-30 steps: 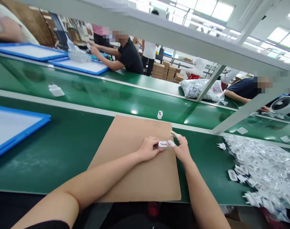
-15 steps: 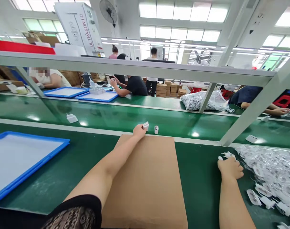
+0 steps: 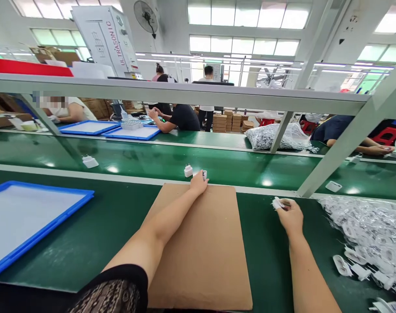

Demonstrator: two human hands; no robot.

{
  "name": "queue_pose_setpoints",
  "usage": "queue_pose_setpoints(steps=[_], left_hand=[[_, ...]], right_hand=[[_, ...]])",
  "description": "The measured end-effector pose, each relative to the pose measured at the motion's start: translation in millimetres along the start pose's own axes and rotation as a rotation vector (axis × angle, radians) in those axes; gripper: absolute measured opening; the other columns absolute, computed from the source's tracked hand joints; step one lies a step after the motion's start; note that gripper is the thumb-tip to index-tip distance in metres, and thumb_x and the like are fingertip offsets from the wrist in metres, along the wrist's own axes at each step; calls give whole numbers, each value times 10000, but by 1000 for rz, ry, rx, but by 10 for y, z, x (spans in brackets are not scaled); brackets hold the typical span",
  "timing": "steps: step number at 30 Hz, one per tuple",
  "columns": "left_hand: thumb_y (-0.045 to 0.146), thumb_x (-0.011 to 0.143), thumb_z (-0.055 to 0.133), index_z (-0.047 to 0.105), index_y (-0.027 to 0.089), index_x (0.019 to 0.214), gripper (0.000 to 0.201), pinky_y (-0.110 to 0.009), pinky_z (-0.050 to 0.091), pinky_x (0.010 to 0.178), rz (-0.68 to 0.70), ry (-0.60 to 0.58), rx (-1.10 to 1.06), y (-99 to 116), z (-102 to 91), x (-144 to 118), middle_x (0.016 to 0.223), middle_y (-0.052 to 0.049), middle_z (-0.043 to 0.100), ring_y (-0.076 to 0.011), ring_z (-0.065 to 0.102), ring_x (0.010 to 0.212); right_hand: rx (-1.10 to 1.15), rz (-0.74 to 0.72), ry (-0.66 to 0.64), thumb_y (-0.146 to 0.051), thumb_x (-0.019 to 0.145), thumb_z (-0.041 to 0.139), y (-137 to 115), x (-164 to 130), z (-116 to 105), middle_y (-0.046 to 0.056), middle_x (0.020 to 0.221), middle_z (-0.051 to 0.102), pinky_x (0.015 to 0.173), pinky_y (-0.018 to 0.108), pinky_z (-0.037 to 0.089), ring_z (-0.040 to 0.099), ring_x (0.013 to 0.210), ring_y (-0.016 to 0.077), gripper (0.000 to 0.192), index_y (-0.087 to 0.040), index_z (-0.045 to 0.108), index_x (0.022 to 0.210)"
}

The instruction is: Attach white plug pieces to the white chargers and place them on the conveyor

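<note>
The big green counter runs wide across the front, and a shiny green belt runs along behind it. A flat brown cardboard sheet lies on the counter in the middle. A blue tray with a white inside sits on the counter to the left, well apart from the hands. At the right edge is a heap of white plug parts in clear bags, and some loose parts lie near the front of the heap. The left hand is stretched out to the far edge of the cardboard, right at the pale strip beside the belt. Its fingers lie on a small white plug, which peeks out just past the fingertips; the grip looks loose, and I cannot tell if it really holds the plug. Another small white plug stands on the belt just beside that hand, to its left, not touching it. A third white plug lies on the belt farther left. The right hand rests over the green counter between the cardboard and the heap. Its grip is closed around a small white part, which sticks out at the left side of the fingers.
</note>
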State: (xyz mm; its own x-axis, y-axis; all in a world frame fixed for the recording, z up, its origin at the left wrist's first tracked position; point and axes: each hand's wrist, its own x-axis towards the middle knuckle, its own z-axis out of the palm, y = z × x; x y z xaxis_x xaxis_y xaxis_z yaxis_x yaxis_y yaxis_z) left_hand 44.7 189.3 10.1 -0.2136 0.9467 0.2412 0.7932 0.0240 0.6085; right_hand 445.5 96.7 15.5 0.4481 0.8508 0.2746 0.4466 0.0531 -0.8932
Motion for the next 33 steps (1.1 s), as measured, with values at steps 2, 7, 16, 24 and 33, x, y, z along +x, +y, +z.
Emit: queue_pose_setpoints(steps=[2, 7, 16, 24, 33], left_hand=[[226, 910, 633, 552, 138, 1379, 485, -485, 496, 1031, 31, -13, -34, 67, -57, 9, 1263, -223, 698, -347, 662, 1169], [206, 943, 574, 567, 181, 1398, 456, -366, 553, 940, 202, -96, -156, 260, -72, -582, 1241, -131, 730, -234, 709, 1000], [404, 820, 799, 658, 245, 1276, 503, -406, 563, 890, 408, -245, -325, 399, -70, -1845, 1080, -64, 741, -259, 687, 964], [311, 806, 837, 648, 238, 1246, 485, -465, 502, 1037, 410, -343, -468, 342, -40, -1670, 1169, -86, 715, -288, 637, 1141], [340, 665, 899, 551, 243, 1341, 766, -503, 462, 1070, 334, -302, -417, 358, -116, -1670, 1296, -96, 653, -331, 582, 1196]], right_hand=[[245, 52, -167, -464, 571, 830, -117, -125, 94, 111, 952, 752, 831, 431, 563, 701, 844, 268, 455, -186, 708, 911], [501, 40, -500, -470, 647, 908, -407, -394, 160, 75, 907, 749, 781, 368, 550, 676, 788, 200, 439, -175, 748, 930], [597, 194, -705, -407, 640, 953, -544, -589, 285, 68, 1015, 774, 747, 335, 540, 713, 853, 210, 476, -223, 669, 975], [377, 143, -726, -372, 668, 850, -829, -546, 481, 32, 914, 750, 768, 340, 503, 636, 760, 162, 531, -207, 734, 1159], [393, 153, -723, -452, 676, 882, -998, -819, 710, 58, 895, 759, 736, 340, 528, 667, 799, 196, 411, -201, 755, 977]])
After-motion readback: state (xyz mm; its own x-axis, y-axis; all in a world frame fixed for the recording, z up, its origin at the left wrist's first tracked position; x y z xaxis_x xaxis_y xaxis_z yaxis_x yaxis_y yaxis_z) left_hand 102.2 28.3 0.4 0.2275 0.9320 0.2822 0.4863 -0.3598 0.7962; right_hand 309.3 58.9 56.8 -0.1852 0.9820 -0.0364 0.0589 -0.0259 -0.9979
